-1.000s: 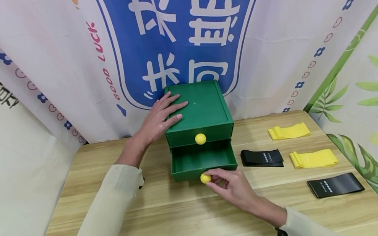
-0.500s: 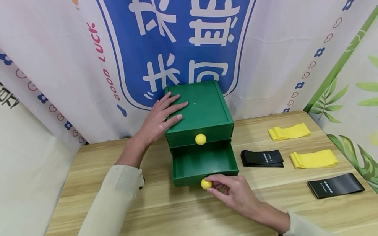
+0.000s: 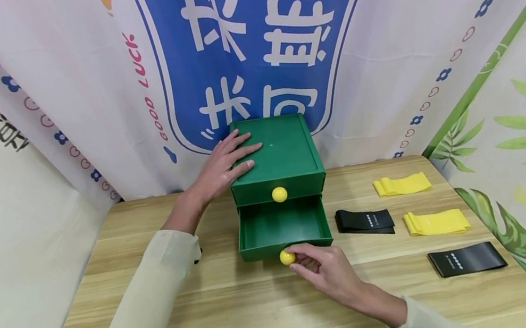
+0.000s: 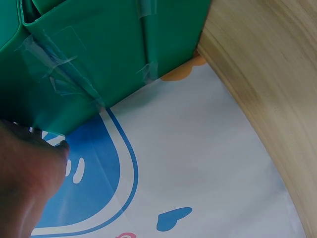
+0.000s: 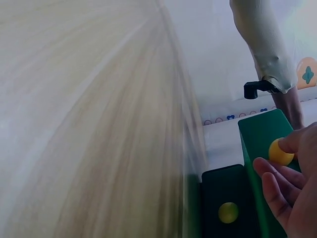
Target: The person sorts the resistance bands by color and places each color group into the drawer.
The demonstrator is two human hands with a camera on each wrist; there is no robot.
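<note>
A green two-drawer cabinet (image 3: 285,151) stands against the back curtain. Its lower drawer (image 3: 283,223) is pulled out and nothing lies inside it. My right hand (image 3: 332,274) pinches the round yellow knob (image 3: 287,257) of that drawer between thumb and fingertips; the right wrist view shows the same grip on the knob (image 5: 281,151). On the cabinet's top left edge rests my left hand (image 3: 222,165), fingers spread out. The upper drawer (image 3: 251,192) is closed, with its own yellow knob (image 3: 279,194). Clear tape (image 4: 64,69) on the cabinet's side shows in the left wrist view.
Right of the cabinet lie two folded black bands, one nearer the cabinet (image 3: 365,221) and one in front (image 3: 467,259). Two folded yellow bands, a rear one (image 3: 402,184) and a front one (image 3: 436,221), lie by them on the wooden table (image 3: 240,316). A printed curtain (image 3: 137,161) hangs behind.
My right hand has drawn the lower drawer a little further out toward me, mostly in the first half second. The left hand stays on the cabinet top.
</note>
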